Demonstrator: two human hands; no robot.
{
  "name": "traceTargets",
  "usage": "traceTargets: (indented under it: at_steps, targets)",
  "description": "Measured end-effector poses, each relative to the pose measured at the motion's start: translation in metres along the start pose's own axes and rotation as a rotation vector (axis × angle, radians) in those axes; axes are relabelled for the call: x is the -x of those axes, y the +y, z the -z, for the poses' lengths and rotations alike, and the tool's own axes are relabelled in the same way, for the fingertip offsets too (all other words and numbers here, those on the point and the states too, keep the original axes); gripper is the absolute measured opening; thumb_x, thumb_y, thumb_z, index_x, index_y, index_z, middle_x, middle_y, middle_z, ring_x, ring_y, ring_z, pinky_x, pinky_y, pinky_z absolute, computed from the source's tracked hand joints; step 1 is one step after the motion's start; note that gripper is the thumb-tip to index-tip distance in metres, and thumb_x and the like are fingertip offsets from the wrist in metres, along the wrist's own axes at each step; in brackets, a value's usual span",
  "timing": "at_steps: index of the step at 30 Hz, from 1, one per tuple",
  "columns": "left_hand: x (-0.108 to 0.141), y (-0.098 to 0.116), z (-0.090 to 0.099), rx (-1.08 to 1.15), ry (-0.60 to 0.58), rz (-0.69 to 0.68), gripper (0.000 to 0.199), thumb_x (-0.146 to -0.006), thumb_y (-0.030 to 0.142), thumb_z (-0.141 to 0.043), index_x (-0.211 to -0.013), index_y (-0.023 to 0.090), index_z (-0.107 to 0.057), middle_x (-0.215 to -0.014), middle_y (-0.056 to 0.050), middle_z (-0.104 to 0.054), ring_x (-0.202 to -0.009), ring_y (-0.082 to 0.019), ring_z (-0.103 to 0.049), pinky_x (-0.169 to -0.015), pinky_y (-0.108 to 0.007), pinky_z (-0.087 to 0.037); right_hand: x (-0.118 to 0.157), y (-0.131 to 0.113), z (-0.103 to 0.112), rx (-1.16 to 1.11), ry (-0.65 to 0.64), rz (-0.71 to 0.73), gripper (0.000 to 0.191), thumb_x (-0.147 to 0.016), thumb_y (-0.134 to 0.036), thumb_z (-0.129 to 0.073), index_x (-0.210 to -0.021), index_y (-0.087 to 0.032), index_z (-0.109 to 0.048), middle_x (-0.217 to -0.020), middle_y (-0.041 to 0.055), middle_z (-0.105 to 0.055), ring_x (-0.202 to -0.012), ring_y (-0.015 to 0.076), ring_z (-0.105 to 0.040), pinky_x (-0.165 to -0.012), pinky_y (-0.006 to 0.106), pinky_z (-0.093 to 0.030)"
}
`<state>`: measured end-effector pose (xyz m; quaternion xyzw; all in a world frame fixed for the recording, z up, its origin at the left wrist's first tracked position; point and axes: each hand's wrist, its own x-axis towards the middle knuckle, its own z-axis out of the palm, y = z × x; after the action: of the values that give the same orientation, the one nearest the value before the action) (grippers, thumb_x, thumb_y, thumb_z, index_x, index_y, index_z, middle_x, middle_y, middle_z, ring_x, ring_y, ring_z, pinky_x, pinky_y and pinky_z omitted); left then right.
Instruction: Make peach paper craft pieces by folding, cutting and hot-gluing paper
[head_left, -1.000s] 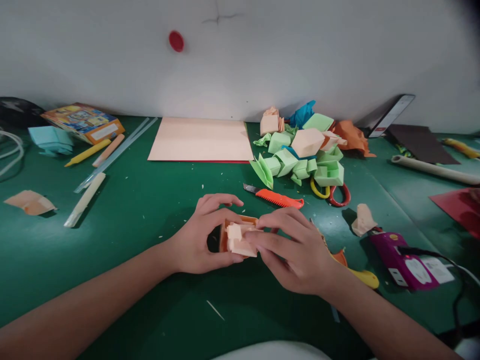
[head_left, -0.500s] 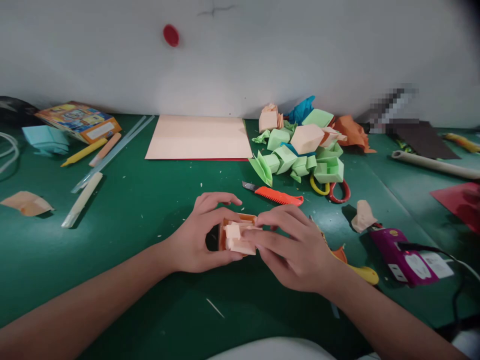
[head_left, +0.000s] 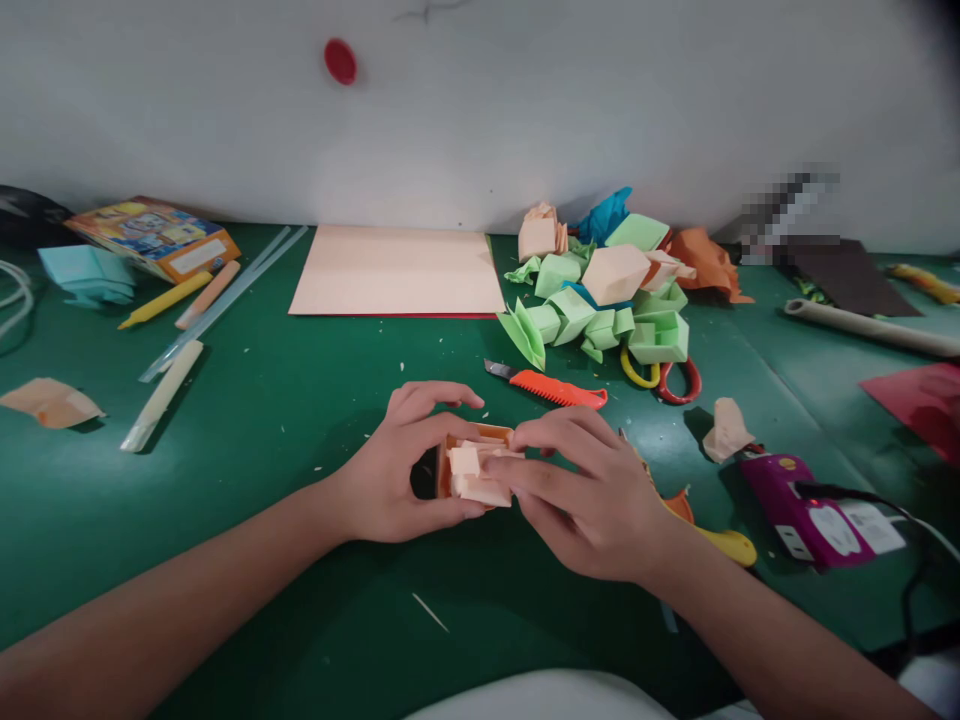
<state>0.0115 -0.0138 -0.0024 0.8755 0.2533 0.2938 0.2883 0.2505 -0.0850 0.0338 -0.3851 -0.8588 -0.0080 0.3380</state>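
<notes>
Near the middle of the green table (head_left: 300,400), a small orange paper box (head_left: 444,470) has a pale peach folded paper piece (head_left: 484,488) in its opening. My left hand (head_left: 397,465) curves round the box from the left, its thumb at the near edge and fingers at the far edge. From the right, my right hand (head_left: 592,490) has its fingertips on the peach piece and the box's right edge. Just beyond the hands lies an orange cutter (head_left: 559,388) with its blade out.
Folded green and peach papers (head_left: 592,290) are heaped at the back, beside scissors (head_left: 679,382). Peach sheets (head_left: 397,272) lie back centre. Glue sticks (head_left: 163,395) and a patterned box (head_left: 154,238) are left; a purple power adapter (head_left: 806,510) is right.
The whole view has shifted very slightly. Both hands keep the same hold on the paper box and peach piece.
</notes>
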Motion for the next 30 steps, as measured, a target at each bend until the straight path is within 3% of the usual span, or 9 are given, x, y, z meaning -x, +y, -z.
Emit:
traceTargets:
  at_steps: [17,30]
  targets:
    - [0.0005,0.0007,-0.001,-0.006,0.018,0.007,0.049,-0.079,0.053,-0.081,-0.12,0.028,-0.069,-0.136,-0.009,-0.056,-0.127,-0.032,-0.053,-0.112,-0.051,-0.04,0.0013,0.0006,-0.0012,0.019,-0.012,-0.009,0.033,-0.092,-0.011,-0.057,-0.114,-0.027,-0.074,-0.104,0.0056,-0.069,-0.093,0.022,-0.06,-0.081,0.038,-0.054]
    - [-0.0003,0.0024,-0.0012,-0.001,0.005,0.013,0.046,-0.082,0.055,-0.078,-0.118,0.028,-0.069,-0.135,-0.009,-0.056,-0.127,-0.032,-0.052,-0.11,-0.052,-0.039,0.0002,0.0014,-0.0001,-0.004,-0.04,-0.001,0.029,-0.091,-0.007,-0.055,-0.107,-0.022,-0.075,-0.104,0.0076,-0.068,-0.092,0.0221,-0.057,-0.078,0.037,-0.052]
